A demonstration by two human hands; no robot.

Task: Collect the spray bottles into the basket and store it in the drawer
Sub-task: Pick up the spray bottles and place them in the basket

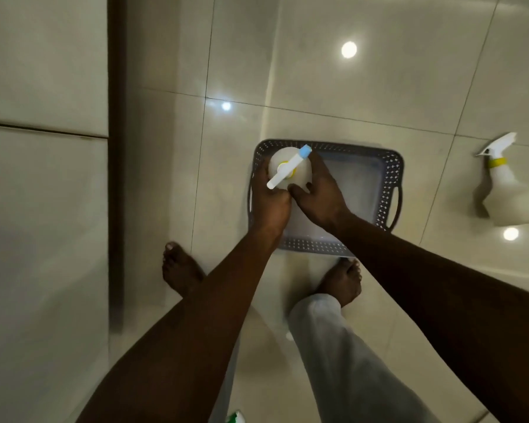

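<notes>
While both of my hands are down at the basket, these are the values I read from the head view.

Held bottle: one white spray bottle [289, 169] stands upright in the far-left corner of the grey basket [391, 190]; its base is hidden, so I cannot tell whether it is resting on the basket floor.
Long axis: vertical, seen end-on; the trigger head runs diagonally, its blue nozzle tip pointing away and to the right.
Left hand [269, 199]: wrapped around the left side of the bottle body, fingers closed on it.
Right hand [316, 195]: cupping the right side of the same bottle, fingers pressed to it.
Next target: a second spray bottle [507, 193] stands on the floor tiles [379, 87], to the right of the basket and well apart from it, nozzle pointing away.
Nearer hand: the right, by my judgement; the reach is rightward, past the basket's right handle.
Count, spray bottles: two in view.
Count, baskets: one.
Count, bottles in the basket: one.
Drawer: I judge the pale cabinet fronts [43, 209] on the left to be the likely location; no open drawer is visible.
</notes>
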